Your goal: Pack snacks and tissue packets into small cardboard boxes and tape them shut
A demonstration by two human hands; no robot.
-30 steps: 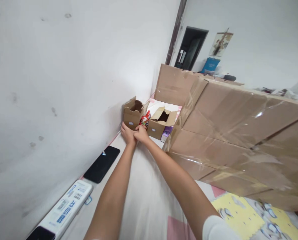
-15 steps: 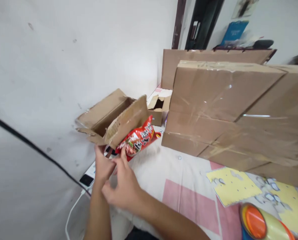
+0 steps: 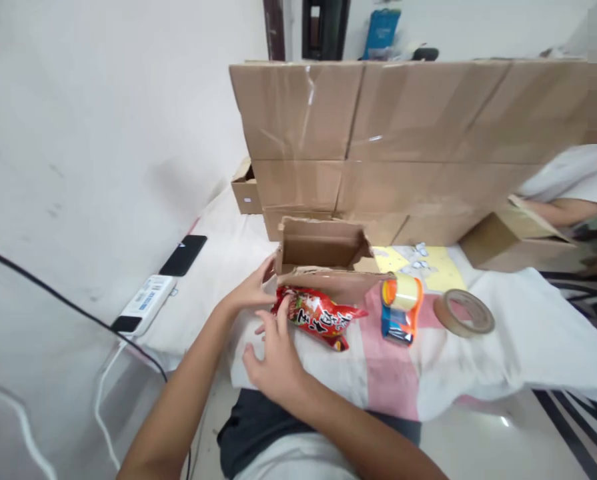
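A big taped-up cardboard stack (image 3: 398, 147) is totally hogging the background. Along the wall (image 3: 103, 133), a black phone-like slab (image 3: 183, 255) is lying near a long white box (image 3: 147, 297) with blue lettering, and a white cable (image 3: 99, 400) is dangling lower down. Over right, a loaded tape dispenser (image 3: 399, 324) is chilling just beside a brown tape roll (image 3: 446, 317).

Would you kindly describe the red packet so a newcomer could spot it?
Find the tall taped cardboard wall. Before it sits an open cardboard box; along its near side, by the right hand, lies the red packet. Glossy and boldly lettered, it differs from the plain brown box.
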